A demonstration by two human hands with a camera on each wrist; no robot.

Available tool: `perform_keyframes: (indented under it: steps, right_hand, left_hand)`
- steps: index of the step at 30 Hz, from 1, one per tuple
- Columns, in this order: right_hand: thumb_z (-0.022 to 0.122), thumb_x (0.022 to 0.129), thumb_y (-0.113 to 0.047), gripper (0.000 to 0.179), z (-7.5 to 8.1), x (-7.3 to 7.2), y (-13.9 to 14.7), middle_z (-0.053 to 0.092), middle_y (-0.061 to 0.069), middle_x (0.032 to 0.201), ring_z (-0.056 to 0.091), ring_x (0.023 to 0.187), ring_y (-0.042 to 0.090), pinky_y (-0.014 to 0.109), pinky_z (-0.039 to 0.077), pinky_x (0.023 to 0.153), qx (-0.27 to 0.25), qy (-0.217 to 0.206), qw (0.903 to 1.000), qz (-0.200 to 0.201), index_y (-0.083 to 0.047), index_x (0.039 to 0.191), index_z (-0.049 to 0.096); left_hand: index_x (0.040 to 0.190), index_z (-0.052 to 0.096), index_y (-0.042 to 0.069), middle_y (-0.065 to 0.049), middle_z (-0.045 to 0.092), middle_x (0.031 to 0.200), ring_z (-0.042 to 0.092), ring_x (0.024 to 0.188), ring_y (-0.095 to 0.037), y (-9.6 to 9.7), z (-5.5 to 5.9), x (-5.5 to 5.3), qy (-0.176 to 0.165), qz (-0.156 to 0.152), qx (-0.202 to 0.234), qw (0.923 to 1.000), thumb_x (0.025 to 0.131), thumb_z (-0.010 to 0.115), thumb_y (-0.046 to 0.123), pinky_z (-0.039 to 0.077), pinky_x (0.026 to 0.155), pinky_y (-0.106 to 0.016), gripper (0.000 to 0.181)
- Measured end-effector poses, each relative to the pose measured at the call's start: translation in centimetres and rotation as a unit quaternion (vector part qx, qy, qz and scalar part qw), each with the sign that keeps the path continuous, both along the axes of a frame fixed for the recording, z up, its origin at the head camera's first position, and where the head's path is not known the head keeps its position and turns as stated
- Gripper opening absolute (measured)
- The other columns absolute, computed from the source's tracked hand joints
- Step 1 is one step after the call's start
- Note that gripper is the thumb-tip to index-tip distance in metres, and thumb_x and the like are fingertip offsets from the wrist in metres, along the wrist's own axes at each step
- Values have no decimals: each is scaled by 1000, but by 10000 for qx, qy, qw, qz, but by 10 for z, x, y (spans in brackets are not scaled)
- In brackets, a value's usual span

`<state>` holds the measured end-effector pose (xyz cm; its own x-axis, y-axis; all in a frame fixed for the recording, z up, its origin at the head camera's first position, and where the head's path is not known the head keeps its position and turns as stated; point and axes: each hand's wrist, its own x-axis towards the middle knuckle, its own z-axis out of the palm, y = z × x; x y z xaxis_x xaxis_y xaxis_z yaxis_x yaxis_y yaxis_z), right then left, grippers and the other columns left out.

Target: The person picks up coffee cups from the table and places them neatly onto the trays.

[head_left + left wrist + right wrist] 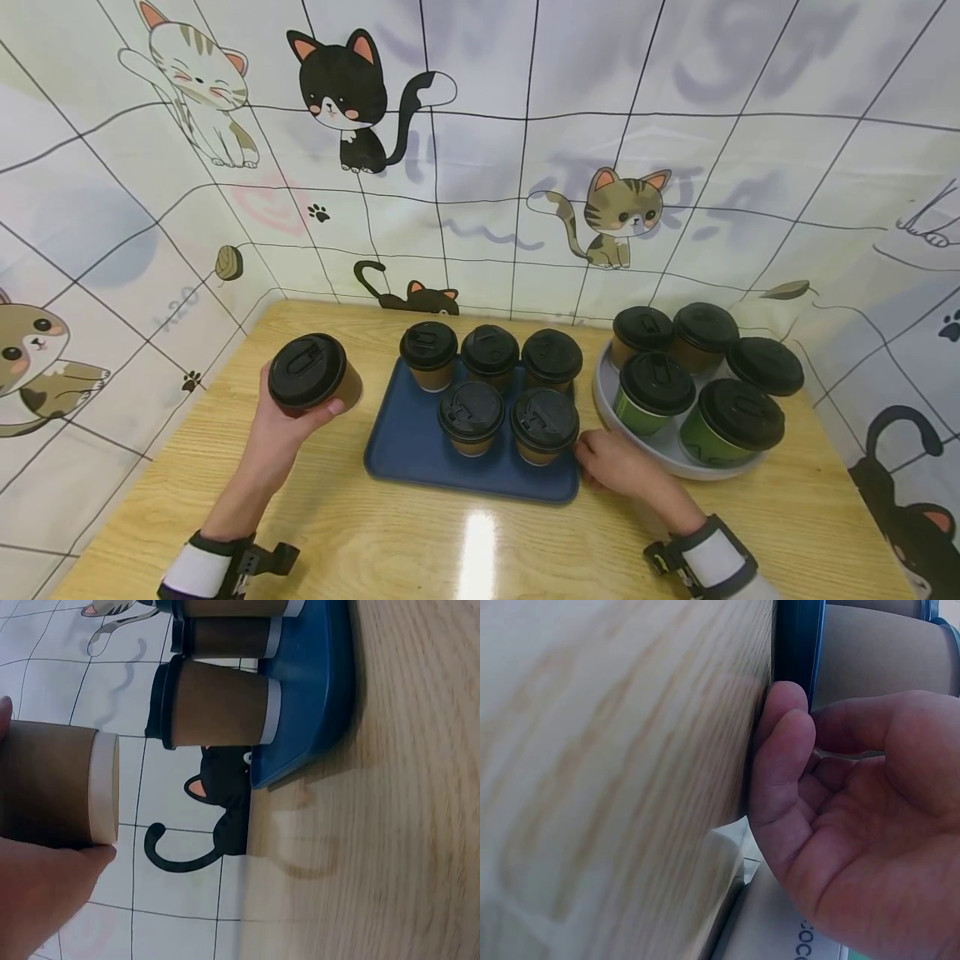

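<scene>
My left hand point(281, 433) holds a brown paper coffee cup point(49, 784) with a black lid point(306, 371), raised above the table left of the blue tray point(408, 446). Its thumb presses near the cup's white base in the left wrist view. On the tray stand several lidded brown cups, three behind and two in front point(471, 417) point(543, 425). At the tray's right edge is my right hand point(615, 462). Its curled fingers point(784, 761) and thumb pinch the tray's rim in the right wrist view, close beside a cup.
A round pale grey tray point(705, 473) stands right behind my right hand. It bears several black-lidded cups, some brown point(697, 354) and some green point(641, 417). The wooden table point(360, 533) meets a cat-patterned cloth point(480, 167) at the back and sides.
</scene>
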<state>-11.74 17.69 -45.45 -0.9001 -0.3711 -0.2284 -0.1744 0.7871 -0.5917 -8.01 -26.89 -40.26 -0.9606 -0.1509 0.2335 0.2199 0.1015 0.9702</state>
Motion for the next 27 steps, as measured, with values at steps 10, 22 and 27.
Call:
perform_keyframes:
  steps: [10, 22, 27]
  right_hand:
    - [48, 107, -12, 36, 0, -1, 0, 54, -3, 56, 49, 49, 13, 29, 41, 53, 59, 0, 10000, -11, -12, 72, 58]
    - [48, 107, -13, 37, 2, -1, 0, 53, -4, 55, 48, 49, 12, 29, 40, 52, 71, 72, 9999, 45, -13, 72, 58]
    - [48, 107, -12, 36, 3, 0, -1, 53, -4, 56, 48, 49, 13, 29, 40, 52, 67, 14, 10000, -1, -12, 72, 58]
  left_hand:
    - [150, 31, 21, 1, 45, 146, 55, 123, -11, 12, -15, -8, -85, -1010, -115, 9948, 83, 75, -14, 54, 89, -23, 88]
    - [152, 35, 12, -3, 52, 143, 55, 125, -14, 21, -38, -19, -527, -1346, -668, 9872, 81, 85, -4, 47, 99, -23, 89]
    - [153, 35, 13, -6, 51, 146, 56, 125, -16, 24, -45, -22, -703, -1428, -709, 9847, 81, 86, -2, 44, 101, -23, 90]
